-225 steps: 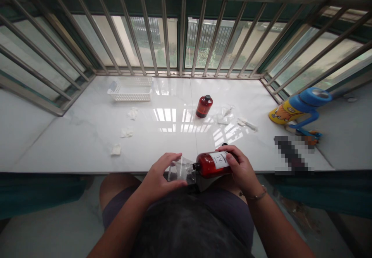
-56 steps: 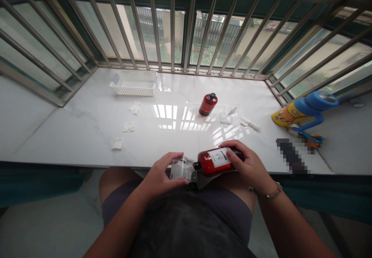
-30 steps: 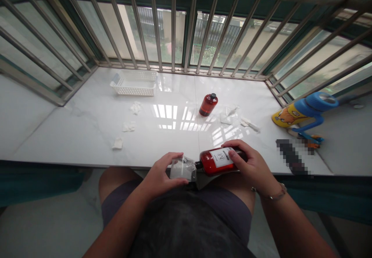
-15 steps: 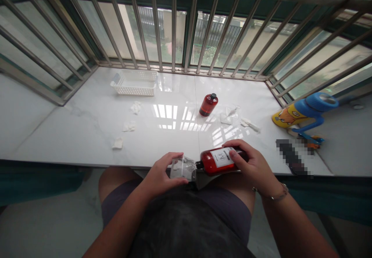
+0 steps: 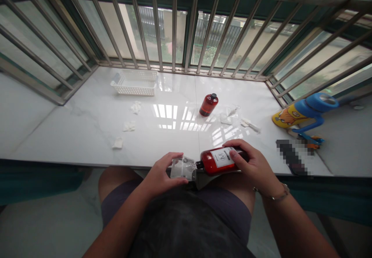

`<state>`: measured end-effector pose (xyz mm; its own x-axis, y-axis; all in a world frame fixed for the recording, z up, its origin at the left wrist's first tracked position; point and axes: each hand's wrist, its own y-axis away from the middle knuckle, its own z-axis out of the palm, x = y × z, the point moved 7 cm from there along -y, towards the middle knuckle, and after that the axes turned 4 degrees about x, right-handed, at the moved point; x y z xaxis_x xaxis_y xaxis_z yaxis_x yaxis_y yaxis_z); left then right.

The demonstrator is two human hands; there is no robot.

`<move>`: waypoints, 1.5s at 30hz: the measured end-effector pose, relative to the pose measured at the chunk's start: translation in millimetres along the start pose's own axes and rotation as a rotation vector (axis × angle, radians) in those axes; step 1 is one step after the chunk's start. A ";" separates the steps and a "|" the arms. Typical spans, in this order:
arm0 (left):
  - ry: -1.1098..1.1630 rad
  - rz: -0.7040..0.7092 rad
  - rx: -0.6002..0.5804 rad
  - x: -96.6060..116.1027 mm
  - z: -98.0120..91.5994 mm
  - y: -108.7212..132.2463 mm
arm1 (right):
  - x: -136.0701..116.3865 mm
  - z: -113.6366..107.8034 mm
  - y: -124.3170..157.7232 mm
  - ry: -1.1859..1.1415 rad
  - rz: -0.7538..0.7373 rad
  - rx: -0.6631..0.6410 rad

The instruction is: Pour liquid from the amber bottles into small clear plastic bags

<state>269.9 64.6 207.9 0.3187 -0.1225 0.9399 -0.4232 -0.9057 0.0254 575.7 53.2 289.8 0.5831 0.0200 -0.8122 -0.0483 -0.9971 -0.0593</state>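
Observation:
A clear, square-bodied glass bottle [image 5: 182,168] lies tilted sideways in my left hand [image 5: 162,176], with the thumb and fingers closed on its sides. My right hand [image 5: 252,165] is wrapped around a red-amber bottle [image 5: 216,161] with a white label marked "M". That bottle is tipped to the left, its black neck meeting the mouth of the clear bottle. Both are held above my lap at the counter's front edge. Whether liquid is flowing between them I cannot make out. A second red-amber bottle [image 5: 208,106] with a dark cap stands on the counter beyond my hands.
On the white counter [image 5: 87,130] are a white perforated basket [image 5: 135,84], crumpled tissues [image 5: 129,126] and small clear pieces [image 5: 229,115]. A yellow and blue flask [image 5: 302,110] stands at the right, near a blurred-out dark object [image 5: 292,157]. Metal bars [image 5: 174,33] line the windows behind.

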 end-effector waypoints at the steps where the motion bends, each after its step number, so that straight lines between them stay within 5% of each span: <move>1: 0.001 -0.001 0.001 -0.3 -0.1 0.0 | -0.4 -0.1 -0.1 0.002 -0.001 0.000; 45: 0.037 -0.024 0.008 -9.6 1.9 -0.3 | -7.4 -4.8 -0.3 0.042 -0.046 -0.010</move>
<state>268.6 65.2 198.2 0.2969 -0.0852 0.9511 -0.4092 -0.9113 0.0461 575.3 53.0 298.7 0.6183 0.0632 -0.7834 -0.0123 -0.9959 -0.0900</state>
